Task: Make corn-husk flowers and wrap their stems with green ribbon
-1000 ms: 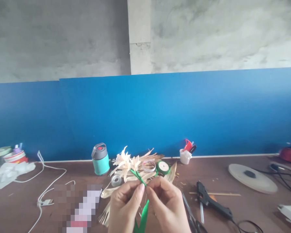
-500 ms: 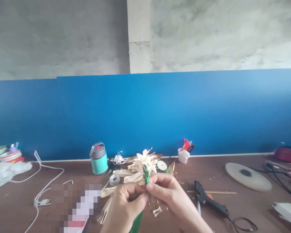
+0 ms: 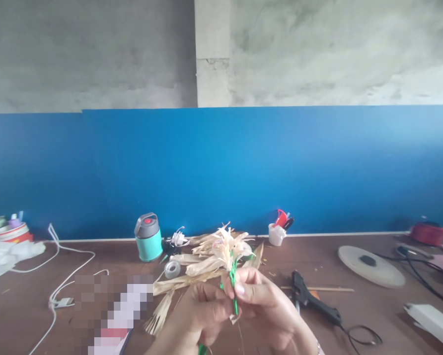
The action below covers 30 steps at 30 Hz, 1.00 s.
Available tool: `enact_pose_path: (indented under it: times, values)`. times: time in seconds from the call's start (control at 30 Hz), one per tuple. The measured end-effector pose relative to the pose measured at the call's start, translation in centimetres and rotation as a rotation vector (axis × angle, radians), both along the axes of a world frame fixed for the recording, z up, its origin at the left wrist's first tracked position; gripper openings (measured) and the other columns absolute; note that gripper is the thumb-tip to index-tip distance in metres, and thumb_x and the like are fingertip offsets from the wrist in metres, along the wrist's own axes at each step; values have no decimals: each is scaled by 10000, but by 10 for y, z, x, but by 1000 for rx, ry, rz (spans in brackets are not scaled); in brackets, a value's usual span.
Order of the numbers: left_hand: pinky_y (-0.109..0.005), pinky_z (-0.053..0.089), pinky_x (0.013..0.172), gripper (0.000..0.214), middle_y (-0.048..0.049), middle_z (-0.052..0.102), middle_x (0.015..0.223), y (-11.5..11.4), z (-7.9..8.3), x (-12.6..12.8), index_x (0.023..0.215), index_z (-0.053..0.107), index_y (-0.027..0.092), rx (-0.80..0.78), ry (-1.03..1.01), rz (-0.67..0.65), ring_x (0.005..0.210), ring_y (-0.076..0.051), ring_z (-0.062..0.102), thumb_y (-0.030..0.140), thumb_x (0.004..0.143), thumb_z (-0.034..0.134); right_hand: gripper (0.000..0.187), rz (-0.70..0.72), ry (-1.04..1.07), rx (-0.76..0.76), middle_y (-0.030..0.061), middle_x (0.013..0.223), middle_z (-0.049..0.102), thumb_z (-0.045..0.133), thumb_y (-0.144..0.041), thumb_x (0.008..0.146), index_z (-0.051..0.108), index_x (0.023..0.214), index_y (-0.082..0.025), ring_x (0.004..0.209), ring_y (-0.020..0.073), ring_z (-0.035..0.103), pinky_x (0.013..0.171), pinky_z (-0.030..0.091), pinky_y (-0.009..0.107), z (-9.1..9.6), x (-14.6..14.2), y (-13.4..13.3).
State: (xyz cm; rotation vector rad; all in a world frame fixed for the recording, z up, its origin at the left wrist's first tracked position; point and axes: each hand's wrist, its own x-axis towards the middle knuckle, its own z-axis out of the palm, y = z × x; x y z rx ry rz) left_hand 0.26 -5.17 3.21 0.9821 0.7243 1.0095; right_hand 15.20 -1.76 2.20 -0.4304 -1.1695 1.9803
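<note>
A cream artificial flower (image 3: 232, 246), its petals looking like dried husk, stands upright between my hands in the middle of the head view. Its stem (image 3: 234, 276) is wrapped in green. My right hand (image 3: 266, 298) pinches this stem between thumb and fingertips just below the petals. Close beside it, my left hand (image 3: 206, 308) is closed on a strip of green tape (image 3: 202, 349), whose end shows below the palm. The fingertips of both hands nearly meet at the stem, and my left fingers partly hide the tape.
Dried husks (image 3: 203, 266) lie behind the hands, with a clear tape roll (image 3: 172, 269) and a teal flask (image 3: 148, 239) to the left. On the right are a glue gun (image 3: 313, 301), a thin stick (image 3: 332, 289), a white cup of tools (image 3: 276, 234) and a round disc (image 3: 371, 266). White cables (image 3: 73, 271) trail left.
The flower has turned and tipped, so its petals now show from the side. My right fingers have shifted along the stem, and less of the green tape hangs in sight below my left hand.
</note>
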Motion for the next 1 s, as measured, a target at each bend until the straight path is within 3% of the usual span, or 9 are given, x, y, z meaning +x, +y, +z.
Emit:
enact_pose_path:
  times: [0.1, 0.2, 0.3, 0.37, 0.43, 0.5, 0.67, 0.83, 1.0]
  values:
    - [-219, 39, 387, 281, -3, 608, 448, -1, 6, 0, 544, 756, 200, 63, 56, 57, 347, -17, 174, 469, 552, 839, 256, -75, -37, -6, -43, 490, 462, 821, -350, 650, 700, 615, -126, 442, 51, 253, 436, 118, 217, 7, 2, -4]
    - [-216, 41, 388, 234, -43, 708, 581, -2, 8, -1, 596, 776, 215, 87, 52, 68, 374, -20, 148, 439, 573, 841, 209, -110, -21, -24, -32, 507, 498, 831, -315, 645, 723, 604, -140, 454, 50, 279, 437, 145, 203, 13, 2, -10]
    - [-204, 76, 390, 202, -47, 713, 602, -1, 5, -2, 603, 772, 197, 45, 7, 4, 372, -16, 196, 386, 592, 843, 209, -73, 33, -13, -10, 517, 556, 823, -305, 655, 720, 605, -130, 437, 44, 347, 436, 221, 184, 11, 0, -11]
    - [-190, 179, 397, 216, -44, 701, 594, -1, 2, -3, 595, 762, 169, -23, -45, -107, 370, -23, 334, 361, 569, 858, 221, -27, 87, 32, -4, 495, 572, 809, -323, 663, 719, 621, -126, 405, 60, 424, 426, 297, 185, 7, -3, -11]
    - [-207, 345, 478, 221, -38, 698, 600, -2, 1, -5, 607, 759, 162, -50, -81, -190, 459, -83, 526, 346, 557, 870, 227, 14, 108, 79, 6, 480, 590, 800, -336, 667, 726, 631, -125, 378, 91, 493, 403, 356, 198, 3, -4, -10]
    - [-253, 435, 623, 182, -37, 709, 641, -4, 2, -7, 633, 766, 173, 34, -55, -194, 634, -151, 630, 322, 591, 862, 218, 23, 91, 123, 18, 489, 607, 804, -328, 662, 741, 629, -122, 377, 99, 522, 383, 371, 191, 2, -3, -10]
    - [-300, 453, 715, 117, -30, 692, 694, -4, 4, -10, 658, 742, 167, 292, 108, -151, 717, -173, 625, 265, 700, 788, 164, 73, 29, 169, 25, 587, 618, 799, -295, 680, 773, 662, -133, 444, 79, 523, 432, 391, 189, 8, 4, -10]
    - [-232, 398, 555, 115, -1, 617, 608, 0, -9, -5, 656, 701, 153, 236, 102, -60, 548, -98, 504, 241, 704, 758, 178, -36, -37, 136, 23, 565, 625, 803, -302, 681, 761, 646, -133, 522, 101, 512, 536, 394, 232, 5, 9, -7]
    - [-220, 364, 524, 148, 19, 582, 564, 1, -10, -2, 599, 638, 147, 220, 85, 26, 502, -77, 440, 240, 663, 734, 212, -132, -80, 69, 12, 555, 628, 821, -332, 661, 742, 619, -140, 518, 100, 501, 533, 353, 229, 13, 8, -12]
